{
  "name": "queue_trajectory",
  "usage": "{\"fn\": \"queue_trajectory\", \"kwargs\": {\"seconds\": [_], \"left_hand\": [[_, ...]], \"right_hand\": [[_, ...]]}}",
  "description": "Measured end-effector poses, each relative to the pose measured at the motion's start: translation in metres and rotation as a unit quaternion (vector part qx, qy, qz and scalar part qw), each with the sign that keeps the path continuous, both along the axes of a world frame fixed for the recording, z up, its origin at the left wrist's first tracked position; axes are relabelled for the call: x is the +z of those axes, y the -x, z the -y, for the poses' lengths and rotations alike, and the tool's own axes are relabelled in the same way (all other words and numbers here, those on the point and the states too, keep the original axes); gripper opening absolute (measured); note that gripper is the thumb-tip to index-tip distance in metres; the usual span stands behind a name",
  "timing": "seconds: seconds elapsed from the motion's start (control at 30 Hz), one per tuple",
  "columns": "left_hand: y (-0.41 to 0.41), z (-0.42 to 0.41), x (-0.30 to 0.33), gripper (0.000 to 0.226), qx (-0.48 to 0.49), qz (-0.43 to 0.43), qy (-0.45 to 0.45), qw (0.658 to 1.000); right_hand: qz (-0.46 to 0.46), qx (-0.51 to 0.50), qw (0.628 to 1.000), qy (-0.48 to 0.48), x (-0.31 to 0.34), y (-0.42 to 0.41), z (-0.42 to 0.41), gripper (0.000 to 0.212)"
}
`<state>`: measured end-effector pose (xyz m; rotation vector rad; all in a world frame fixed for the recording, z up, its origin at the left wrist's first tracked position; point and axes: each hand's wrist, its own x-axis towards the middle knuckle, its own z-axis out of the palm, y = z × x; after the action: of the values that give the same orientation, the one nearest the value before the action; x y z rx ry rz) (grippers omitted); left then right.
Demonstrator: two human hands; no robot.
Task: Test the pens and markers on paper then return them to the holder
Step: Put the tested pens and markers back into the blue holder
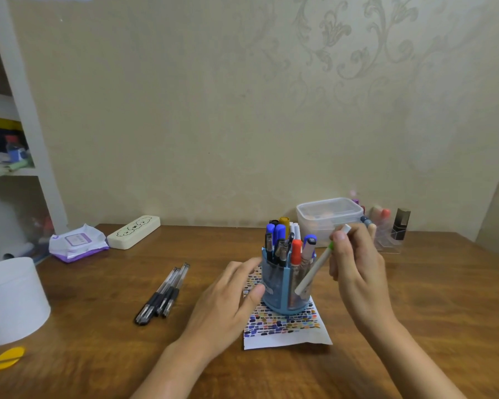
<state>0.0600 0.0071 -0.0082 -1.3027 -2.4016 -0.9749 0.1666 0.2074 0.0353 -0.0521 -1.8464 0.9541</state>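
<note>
Right hand [355,263] pinching white marker [314,272] at holder's [283,286] three o'clock, left hand [231,295] relaxed, fingers touching holder at nine.

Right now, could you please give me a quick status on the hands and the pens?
Right hand holding white marker. Left hand open, touching holder. Holder sits on paper. Three pens loose on table.
</note>
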Motion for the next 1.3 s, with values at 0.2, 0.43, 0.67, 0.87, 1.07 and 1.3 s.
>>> {"fn": "queue_trajectory", "kwargs": {"seconds": [0.2, 0.43, 0.67, 0.87, 1.07, 1.3], "left_hand": [[-0.001, 0.0, 0.0, 0.042, -0.025, -0.004, 0.012, 1.0], [0.002, -0.001, -0.003, 0.051, -0.007, -0.001, 0.025, 1.0], [0.002, -0.001, -0.002, 0.052, 0.007, 0.01, 0.023, 1.0], [0.002, -0.002, -0.002, 0.055, 0.003, 0.013, 0.035, 0.999], [0.002, -0.001, -0.002, 0.056, 0.001, 0.023, 0.037, 0.999], [0.003, -0.001, -0.003, 0.056, -0.007, 0.035, 0.034, 0.999]], "right_hand": [[-0.001, -0.013, 1.0, -0.006, 0.001, 0.0, 0.0, 0.018], [-0.025, -0.027, 0.999, 0.007, 0.003, 0.001, -0.004, 0.024], [-0.042, -0.062, 0.997, 0.005, 0.001, 0.003, -0.012, 0.019], [-0.013, -0.06, 0.998, -0.005, 0.0, 0.002, -0.009, 0.028], [-0.003, -0.055, 0.998, -0.04, -0.002, 0.004, -0.005, 0.027], [0.068, -0.065, 0.99, -0.106, -0.007, 0.004, 0.003, 0.019]]}}
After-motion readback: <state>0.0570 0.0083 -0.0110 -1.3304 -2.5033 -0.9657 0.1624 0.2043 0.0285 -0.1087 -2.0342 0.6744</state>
